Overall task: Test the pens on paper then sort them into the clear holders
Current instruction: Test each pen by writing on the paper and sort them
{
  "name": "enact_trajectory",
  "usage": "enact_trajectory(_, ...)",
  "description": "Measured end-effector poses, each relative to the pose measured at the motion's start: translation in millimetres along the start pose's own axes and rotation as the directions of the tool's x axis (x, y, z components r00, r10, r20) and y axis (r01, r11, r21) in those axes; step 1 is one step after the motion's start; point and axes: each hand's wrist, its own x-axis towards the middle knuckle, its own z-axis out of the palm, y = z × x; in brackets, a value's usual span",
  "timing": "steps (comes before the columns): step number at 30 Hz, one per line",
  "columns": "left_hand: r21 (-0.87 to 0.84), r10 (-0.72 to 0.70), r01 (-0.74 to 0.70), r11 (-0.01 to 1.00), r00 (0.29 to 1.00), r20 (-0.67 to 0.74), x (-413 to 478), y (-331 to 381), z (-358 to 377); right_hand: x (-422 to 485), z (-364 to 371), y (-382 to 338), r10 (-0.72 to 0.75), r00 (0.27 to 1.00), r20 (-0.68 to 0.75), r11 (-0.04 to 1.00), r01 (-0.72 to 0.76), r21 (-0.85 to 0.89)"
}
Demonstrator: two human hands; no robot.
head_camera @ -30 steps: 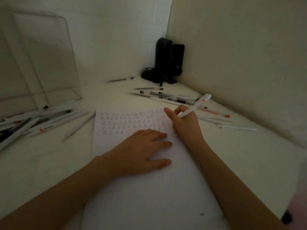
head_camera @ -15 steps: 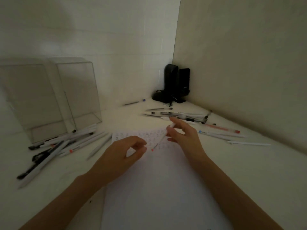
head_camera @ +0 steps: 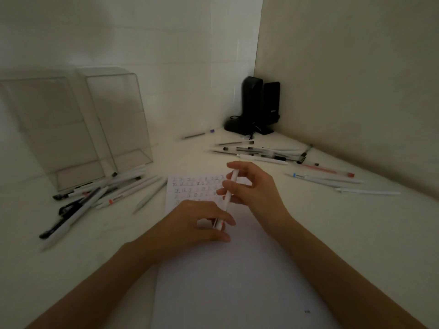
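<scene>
Head view: a white pen [head_camera: 227, 195] is held just above the paper [head_camera: 225, 281] between both hands, well apart from either holder; the right hand [head_camera: 256, 188] pinches the upper barrel, its fingers [head_camera: 235, 165] bent over the top and the thumb on the near side; the left hand [head_camera: 190, 224] has its fingers [head_camera: 223, 218] curled round the lower end, where a red mark shows; which end is the tip I cannot tell.

Progress, as I judge it: several rows of small test marks fill the top of the sheet, so a good many pens seem to have been tried; the lower part is bare; the left holder [head_camera: 47, 129] and the right holder [head_camera: 116, 119] both look empty, so sorting into them appears not yet begun; the pens lying in two groups on the table [head_camera: 356, 233] may be a provisional split, though that is a guess.

Counts: one sheet; two clear holders, side by side at the left; one pen in hand; the left heap [head_camera: 99, 198], just in front of the holders, holds roughly ten, too blurred and overlapped to count exactly; the right scatter [head_camera: 261, 154] holds nine or so; one lone pen [head_camera: 197, 134] with a purple end lies near the back wall; two black speakers [head_camera: 259, 105] stand in the corner.
</scene>
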Motion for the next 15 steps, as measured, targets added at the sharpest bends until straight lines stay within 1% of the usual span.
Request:
enact_trajectory(1, 0.018, -0.005, 0.005, 1.000, 1.000, 0.003, -1.2, -1.1, -0.6, 0.5, 0.5, 1.3, -0.012, 1.000, 0.014, 0.999, 0.013, -0.044)
enact_trajectory(3, 0.071, -0.040, 0.042, 0.997, 0.999, -0.028, -1.9, -2.9, -3.6, 3.5, -2.6, 7.6, -0.038, 0.999, 0.028, 0.975, 0.043, -0.219)
enact_trajectory(4, 0.093, -0.063, 0.071, 0.993, 0.994, -0.089, -1.7, -4.9, -7.2, 5.3, -6.2, 10.0, -0.049, 0.998, 0.028, 0.943, 0.055, -0.328)
enact_trajectory(5, 0.118, -0.090, 0.112, 0.987, 0.980, -0.180, -1.3, -8.7, -11.5, 7.6, -12.3, 12.4, -0.060, 0.998, 0.021, 0.901, 0.064, -0.430)
enact_trajectory(7, 0.194, -0.145, 0.234, 0.953, 0.911, -0.387, -4.6, -23.6, -24.7, 11.0, -24.0, 15.6, -0.092, 0.996, 0.010, 0.785, 0.079, -0.615)
enact_trajectory(9, 0.275, -0.198, 0.397, 0.875, 0.814, -0.546, -10.6, -43.2, -36.7, 13.0, -36.1, 18.6, -0.135, 0.991, 0.013, 0.650, 0.098, -0.753)
enact_trajectory(11, 0.283, -0.282, 0.551, 0.785, 0.725, -0.628, -18.5, -59.0, -45.0, 15.1, -43.8, 20.7, -0.141, 0.990, 0.016, 0.558, 0.092, -0.824)
enact_trajectory(13, 0.279, -0.375, 0.656, 0.701, 0.673, -0.637, -23.4, -66.4, -46.6, 16.7, -50.1, 23.4, -0.112, 0.994, 0.015, 0.494, 0.069, -0.867)
enact_trajectory(15, 0.344, -0.431, 0.724, 0.598, 0.652, -0.624, -24.5, -68.0, -41.4, 16.4, -54.7, 25.1, -0.081, 0.997, 0.007, 0.460, 0.044, -0.887)
